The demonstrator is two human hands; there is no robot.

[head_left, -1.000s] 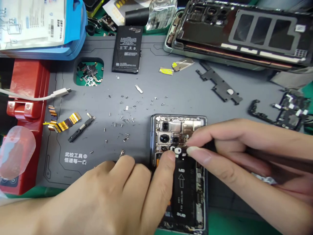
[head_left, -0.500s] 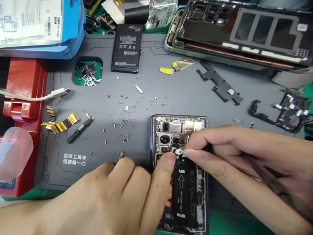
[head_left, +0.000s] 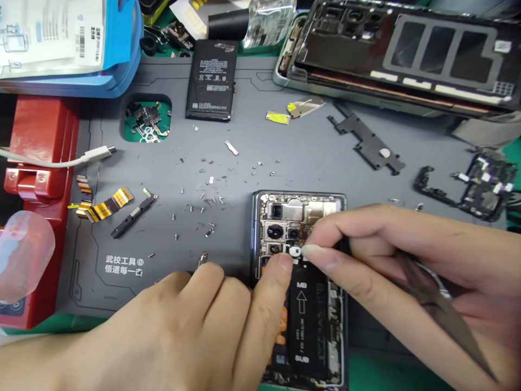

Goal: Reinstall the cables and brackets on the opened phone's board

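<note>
An opened phone (head_left: 300,320) lies upright at the lower middle, its cameras and black battery cover exposed. My left hand (head_left: 195,320) rests over its left edge, fingers curled, one fingertip pressing near a small white round piece (head_left: 295,251) below the cameras. The thumb and forefinger of my right hand (head_left: 366,255) come together at that white piece; whether they grip it I cannot tell. Dark tweezers (head_left: 443,315) are tucked in my right palm, pointing up-left. The lower fingers of both hands are partly hidden.
Loose screws (head_left: 211,200) lie scattered on the grey mat (head_left: 228,228). A spare battery (head_left: 211,81), black bracket (head_left: 368,141), flex cable (head_left: 109,205) and another opened phone (head_left: 391,60) surround the work. A red device (head_left: 44,136) stands left.
My right thumb and forefinger have shifted slightly left with the white piece. The tweezers have turned a little in my right palm. My left hand stays in place.
</note>
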